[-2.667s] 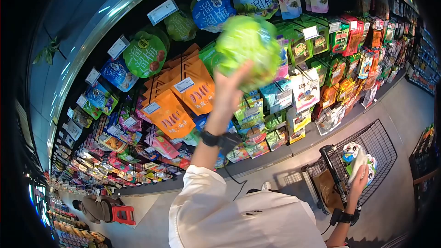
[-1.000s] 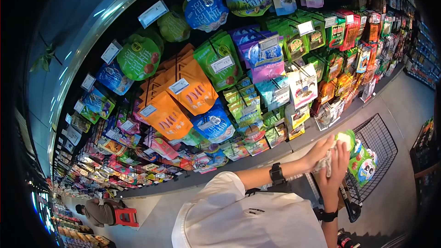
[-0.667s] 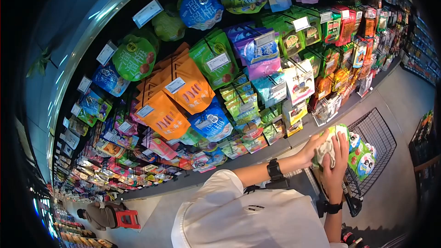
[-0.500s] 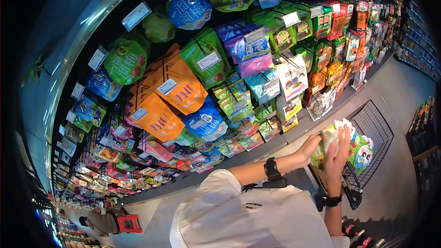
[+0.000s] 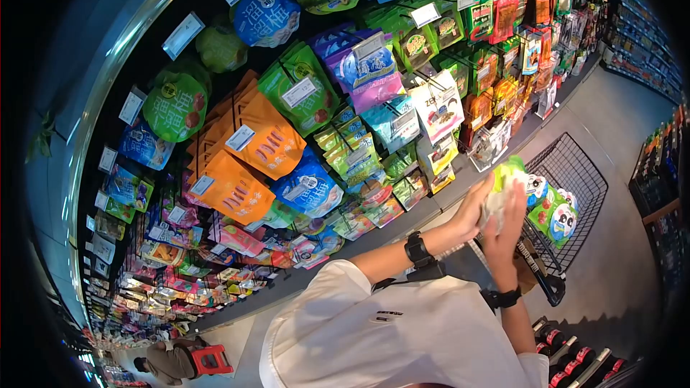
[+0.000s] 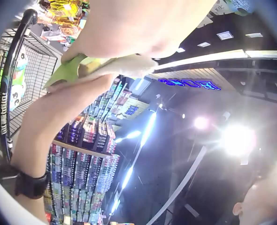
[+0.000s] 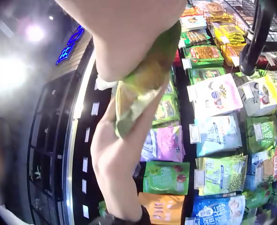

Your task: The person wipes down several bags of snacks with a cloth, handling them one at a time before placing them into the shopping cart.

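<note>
A green-and-white package [image 5: 509,167] is between my two hands above the cart's handle end. My left hand [image 5: 471,210] grips its left side, and my right hand [image 5: 506,228] holds it from the right, fingers extended along its pale surface. In the left wrist view, the green package [image 6: 65,74] shows beside a whitish piece [image 6: 129,65] near the hands. The right wrist view shows the package [image 7: 150,72] beneath my right hand [image 7: 129,37], its fingertips hidden. Green packages with panda faces [image 5: 555,219] lie in the cart.
The wire cart [image 5: 586,172] stands right of the shelf, its black handle [image 5: 537,266] near my right forearm. Hanging snack bags [image 5: 269,136] fill the left side. A person [image 5: 169,363] sits on a red stool [image 5: 212,359] at lower left; bottles [image 5: 575,366] stand at lower right.
My left hand has come down from the shelf to my right hand by the cart, with a green package. The hands have stayed together lately, shifting around the package. The view has turned.
</note>
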`<action>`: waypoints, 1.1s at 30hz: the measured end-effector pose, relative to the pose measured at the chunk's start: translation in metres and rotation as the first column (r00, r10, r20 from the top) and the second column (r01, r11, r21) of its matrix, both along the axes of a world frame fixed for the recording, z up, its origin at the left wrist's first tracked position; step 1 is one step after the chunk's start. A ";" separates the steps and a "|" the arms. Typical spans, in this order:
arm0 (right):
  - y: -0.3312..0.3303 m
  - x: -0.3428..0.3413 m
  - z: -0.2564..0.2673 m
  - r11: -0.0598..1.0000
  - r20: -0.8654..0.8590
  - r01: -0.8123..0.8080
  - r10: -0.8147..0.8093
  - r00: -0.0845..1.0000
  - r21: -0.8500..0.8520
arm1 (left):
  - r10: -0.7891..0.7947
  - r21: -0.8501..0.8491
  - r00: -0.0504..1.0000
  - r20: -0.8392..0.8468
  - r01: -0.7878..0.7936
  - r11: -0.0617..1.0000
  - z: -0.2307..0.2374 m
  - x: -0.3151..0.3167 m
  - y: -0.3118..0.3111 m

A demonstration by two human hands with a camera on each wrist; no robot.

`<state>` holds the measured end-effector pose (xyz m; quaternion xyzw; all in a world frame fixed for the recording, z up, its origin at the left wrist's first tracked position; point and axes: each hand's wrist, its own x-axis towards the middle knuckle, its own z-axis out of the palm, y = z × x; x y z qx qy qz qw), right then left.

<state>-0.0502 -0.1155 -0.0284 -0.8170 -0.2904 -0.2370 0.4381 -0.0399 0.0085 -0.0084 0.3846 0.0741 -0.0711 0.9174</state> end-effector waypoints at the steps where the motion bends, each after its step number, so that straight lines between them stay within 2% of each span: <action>1: 0.004 -0.008 0.005 0.994 0.077 -0.015 0.023 0.997 -0.108 | 0.000 -0.086 1.000 -0.008 0.000 0.996 0.005 -0.002 0.001; 4: -0.004 0.004 -0.008 0.995 0.101 -0.089 0.094 0.990 -0.053 | -0.008 -0.068 0.999 0.051 0.012 0.998 -0.001 -0.004 0.001; 6: -0.006 0.017 -0.015 0.963 -0.155 -0.016 0.059 0.986 0.270 | -0.002 -0.042 0.999 0.051 0.005 0.999 -0.005 -0.008 -0.005; 7: -0.009 0.022 -0.023 0.909 -0.285 0.057 0.070 0.956 0.413 | -0.004 -0.020 0.999 0.033 0.005 1.000 -0.006 -0.010 -0.009; 8: -0.020 0.034 -0.062 0.840 -0.366 0.085 0.140 0.920 0.535 | -0.005 -0.001 1.000 0.018 0.005 1.000 -0.006 -0.011 -0.012; 10: -0.023 0.031 -0.077 0.714 -0.452 0.114 0.304 0.838 0.691 | -0.007 0.011 0.999 0.034 0.006 1.000 0.000 -0.011 -0.016; 11: -0.025 0.031 -0.081 0.640 -0.478 0.141 0.391 0.787 0.756 | -0.005 0.018 0.999 0.040 0.004 1.000 0.002 -0.011 -0.017; 12: -0.020 0.019 -0.055 0.569 -0.449 0.112 0.496 0.743 0.814 | -0.006 0.043 0.995 0.095 0.002 0.999 0.000 -0.009 -0.015; 15: -0.025 0.005 -0.061 0.420 -0.489 0.261 0.649 0.582 0.869 | 0.092 0.167 0.989 0.115 -0.111 0.980 0.003 -0.006 -0.012; 18: -0.035 -0.001 -0.060 0.468 -0.522 0.246 0.673 0.524 0.849 | 0.105 0.187 0.984 0.145 -0.132 0.973 0.009 -0.001 -0.003; 19: -0.038 -0.003 -0.060 0.482 -0.534 0.242 0.677 0.507 0.842 | 0.116 0.366 0.977 0.179 -0.176 0.914 0.009 0.000 0.000; 20: -0.040 -0.004 -0.064 0.487 -0.502 0.185 0.675 0.541 0.854 | 0.118 0.527 0.969 0.218 -0.219 0.821 0.007 0.001 0.004; 21: -0.045 -0.004 -0.067 0.542 -0.559 0.214 0.619 0.552 0.812 | 0.112 0.666 0.959 0.262 -0.263 0.698 0.005 0.004 0.009; 22: -0.051 -0.004 -0.070 0.595 -0.611 0.242 0.559 0.561 0.767 | 0.029 0.733 0.960 0.280 -0.233 0.639 0.001 0.008 0.017; 23: -0.055 -0.005 -0.073 0.642 -0.659 0.272 0.497 0.565 0.717 | 0.055 0.734 0.939 0.340 -0.301 0.609 -0.014 0.011 0.019; 25: -0.061 0.002 -0.051 0.820 -0.638 0.167 0.280 0.717 0.548 | 0.101 0.722 0.886 0.453 -0.431 0.541 -0.040 0.015 0.020; 26: -0.063 0.005 -0.039 0.889 -0.592 0.133 0.175 0.786 0.439 | 0.011 0.683 0.968 0.249 -0.183 0.707 -0.046 0.013 0.028; 29: -0.056 0.002 -0.019 0.958 -0.478 0.027 0.117 0.871 0.284 | -0.164 0.675 0.983 0.078 0.069 0.734 -0.011 0.000 0.013; 31: -0.045 -0.003 -0.008 0.971 -0.334 -0.118 0.184 0.924 0.208 | -0.249 0.560 0.968 0.010 0.201 0.804 -0.019 0.002 0.006; 33: -0.043 -0.004 -0.016 0.957 -0.310 -0.286 0.289 0.906 0.055 | -0.326 0.476 0.944 -0.041 0.306 0.824 -0.017 0.001 0.000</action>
